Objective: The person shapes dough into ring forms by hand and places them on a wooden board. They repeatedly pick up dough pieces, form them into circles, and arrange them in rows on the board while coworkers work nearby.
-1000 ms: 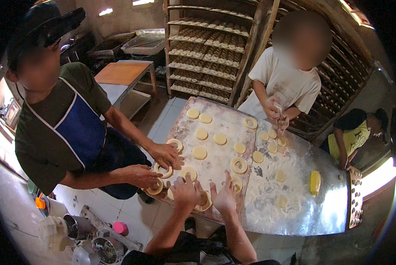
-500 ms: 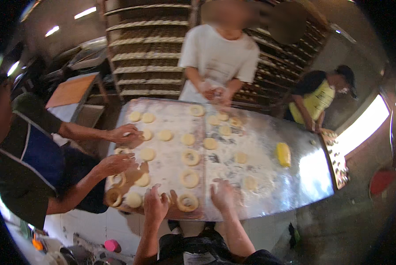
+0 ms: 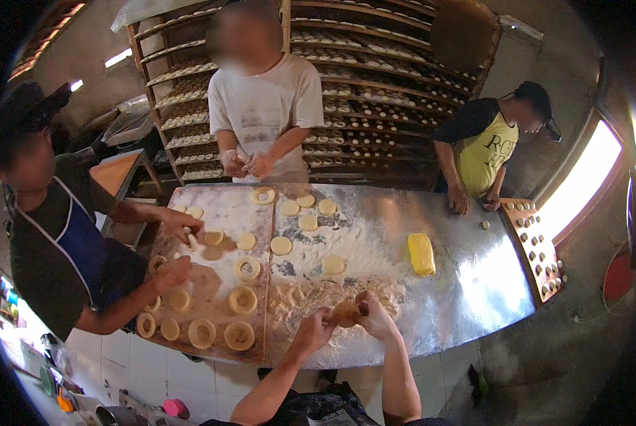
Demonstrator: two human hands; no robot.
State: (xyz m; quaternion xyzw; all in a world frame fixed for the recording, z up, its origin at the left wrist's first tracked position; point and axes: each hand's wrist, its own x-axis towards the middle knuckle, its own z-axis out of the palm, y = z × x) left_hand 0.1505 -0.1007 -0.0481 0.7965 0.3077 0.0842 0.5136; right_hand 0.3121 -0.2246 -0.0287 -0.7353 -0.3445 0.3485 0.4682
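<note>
My left hand [image 3: 313,331] and my right hand [image 3: 377,317] meet above the floury middle of the table's near side. A thin, tan dough round [image 3: 345,314] is pinched between them, one edge in each set of fingers. Under and beyond it lies a thick patch of loose flour [image 3: 296,297]. Left of my hands, a hollowed dough round [image 3: 240,336] rests near the table's front edge, with another hollowed dough round [image 3: 242,299] behind it. A flat dough disc [image 3: 333,265] sits on the flour farther off.
At left a person's hand [image 3: 181,221] holds a pale stick-like thing over more dough pieces. Across the table another person's hands [image 3: 250,165] are together. A yellow block [image 3: 421,254] lies to the right, before a tray of small pieces [image 3: 538,248]. Loaded racks [image 3: 374,92] stand behind.
My hands were apart and open over the table; now they are together, holding a dough round. The view has swung right, and the person across has lowered their hands' place leftward in view.
</note>
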